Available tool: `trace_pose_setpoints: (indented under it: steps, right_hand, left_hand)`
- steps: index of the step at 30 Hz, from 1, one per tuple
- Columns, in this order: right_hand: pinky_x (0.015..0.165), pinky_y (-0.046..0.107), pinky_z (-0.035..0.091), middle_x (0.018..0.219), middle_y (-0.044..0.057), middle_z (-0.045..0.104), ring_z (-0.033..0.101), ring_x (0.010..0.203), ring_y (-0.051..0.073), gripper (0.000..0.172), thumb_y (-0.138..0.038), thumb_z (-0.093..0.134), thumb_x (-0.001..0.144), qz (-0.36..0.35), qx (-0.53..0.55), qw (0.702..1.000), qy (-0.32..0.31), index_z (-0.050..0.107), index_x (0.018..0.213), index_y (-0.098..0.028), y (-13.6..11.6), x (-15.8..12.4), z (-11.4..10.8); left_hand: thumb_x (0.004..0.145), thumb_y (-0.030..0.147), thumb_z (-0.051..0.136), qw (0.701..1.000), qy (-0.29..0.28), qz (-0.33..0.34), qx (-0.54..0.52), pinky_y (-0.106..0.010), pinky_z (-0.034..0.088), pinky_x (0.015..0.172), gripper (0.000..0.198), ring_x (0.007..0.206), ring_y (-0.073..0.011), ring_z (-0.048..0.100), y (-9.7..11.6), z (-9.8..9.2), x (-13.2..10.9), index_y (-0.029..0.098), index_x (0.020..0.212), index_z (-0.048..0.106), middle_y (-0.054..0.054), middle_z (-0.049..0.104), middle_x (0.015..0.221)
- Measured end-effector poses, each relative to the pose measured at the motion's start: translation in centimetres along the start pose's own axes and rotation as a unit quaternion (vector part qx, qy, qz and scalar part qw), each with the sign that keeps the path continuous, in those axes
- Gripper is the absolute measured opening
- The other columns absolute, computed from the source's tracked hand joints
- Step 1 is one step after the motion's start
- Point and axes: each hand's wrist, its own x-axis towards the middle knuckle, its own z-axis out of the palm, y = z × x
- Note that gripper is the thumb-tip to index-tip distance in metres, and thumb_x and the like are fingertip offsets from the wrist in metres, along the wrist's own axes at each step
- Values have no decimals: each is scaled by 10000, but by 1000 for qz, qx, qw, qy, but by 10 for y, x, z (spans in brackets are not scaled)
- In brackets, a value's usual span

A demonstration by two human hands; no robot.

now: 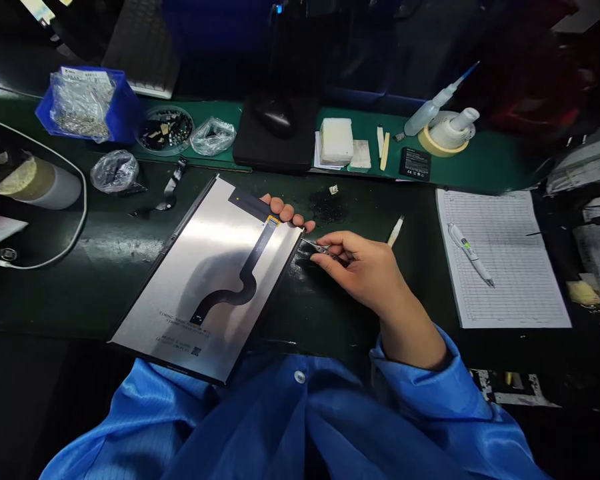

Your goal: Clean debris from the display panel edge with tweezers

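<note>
A tablet-sized display panel [180,267], its silver metal back facing up, is held tilted in front of me. Along that back runs a black flex cable [237,293] in an S-curve. My left hand [285,212] grips the panel from beneath; only its fingertips show, curled over the top edge, and the rest is hidden. My right hand [363,263] pinches a pair of metal tweezers [323,248], their tips at the panel's upper right corner. Dark crumbs [327,207] and a small whitish scrap [334,190] lie on the bench just beyond.
At the back left stand a blue bin [87,103] of bagged parts and a round dish [165,130]. A mouse [274,115], white sponge block [336,140] and dropper bottle [430,113] line the shelf. Rightward lies a ruled paper pad [510,267] with a pen [470,255].
</note>
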Motion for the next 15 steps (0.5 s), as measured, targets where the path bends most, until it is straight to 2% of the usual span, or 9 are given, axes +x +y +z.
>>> trace_pose_setpoints:
  steps: [3,6,8,12,15]
  right_hand:
    - [643,289,549,865,27,776,719,739,177,123,-294,739,909,-22,-16,1000,0,756,1003,-216,0,0,0]
    - [703,305,552,897,41,783,730,806,189,126,-277,659,971,-56,-33,998,-5,767,985,-214,-1,1,-2]
    - [717,302,558,898,35,787,734,803,182,142,-277,641,982,-45,-24,999,-7,767,1015,-221,-2,0,-2]
    - [627,280,553,840,15,771,710,700,167,178,-316,743,902,7,5,1000,1,750,1053,-221,-2,0,-1]
    - [665,298,554,869,30,776,716,754,183,106,-301,711,926,-22,-20,1000,-3,756,986,-227,-2,1,-2]
  left_hand:
    - [1065,306,215,1000,9,2,9,-556,402,1131,388,648,-126,582,1,0,1,178,762,422,38,511,644]
    - [1064,304,201,1000,-5,-5,14,-573,381,1145,393,652,-127,583,2,-2,2,177,763,420,36,520,650]
    - [1065,304,198,1000,-14,-8,10,-547,394,1118,393,666,-131,593,2,-3,1,176,767,420,34,535,657]
    - [1064,295,223,1000,-14,-4,-3,-444,449,976,367,667,-137,596,1,-1,-2,179,775,418,32,534,660]
    - [1064,298,214,1000,-1,-10,-2,-430,449,932,374,657,-145,587,2,2,-2,180,765,406,27,508,655]
